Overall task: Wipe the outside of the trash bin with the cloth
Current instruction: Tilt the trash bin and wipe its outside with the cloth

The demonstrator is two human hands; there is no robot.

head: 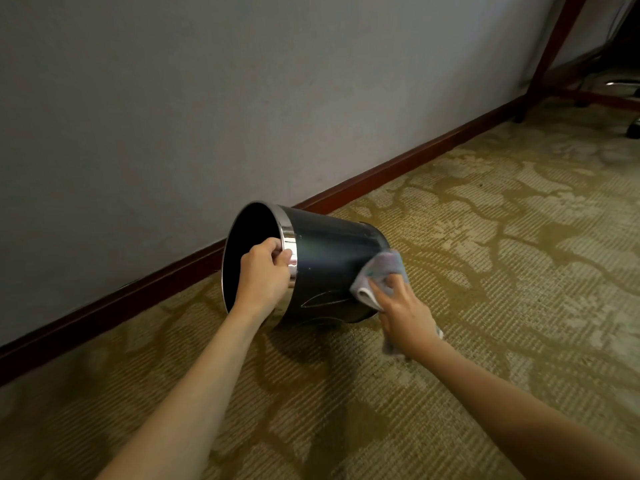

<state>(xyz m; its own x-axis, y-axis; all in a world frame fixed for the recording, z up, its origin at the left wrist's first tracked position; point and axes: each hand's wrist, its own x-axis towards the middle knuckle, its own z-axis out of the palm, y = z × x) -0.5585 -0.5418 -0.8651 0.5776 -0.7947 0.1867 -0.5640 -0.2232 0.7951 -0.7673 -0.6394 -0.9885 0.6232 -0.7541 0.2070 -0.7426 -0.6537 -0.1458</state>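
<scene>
bin (325, 265) first: dark trash bin with a shiny metal band round its rim, tipped well over so its open mouth faces left and toward the camera, its base pointing away to the right. its lower edge is down by the patterned carpet (485, 271), close to the dark red skirting board (381, 171) and the grey wall (173, 98) behind; whether it actually touches the floor cannot be told.

left hand (265, 275) sits at the near side of the mouth, fingers curled over the rim and into the opening, thumb against the metal band, so it grips the rim. right hand (403, 306) is on the opposite end, low on the bin's outer side near the base, its fingers curled round a pale grey-lilac cloth (381, 271) and pressing it against the dark wall of the bin. most of the cloth bunches above the fingers, flat to the bin; a loose end shows below the wrist. the bin lies between the two hands, both forearms reaching in from the bottom of the view.

far right, well apart from all this, a reddish wooden furniture leg (550, 53) stands on the carpet, with a chair base (627, 84) beyond it.
</scene>
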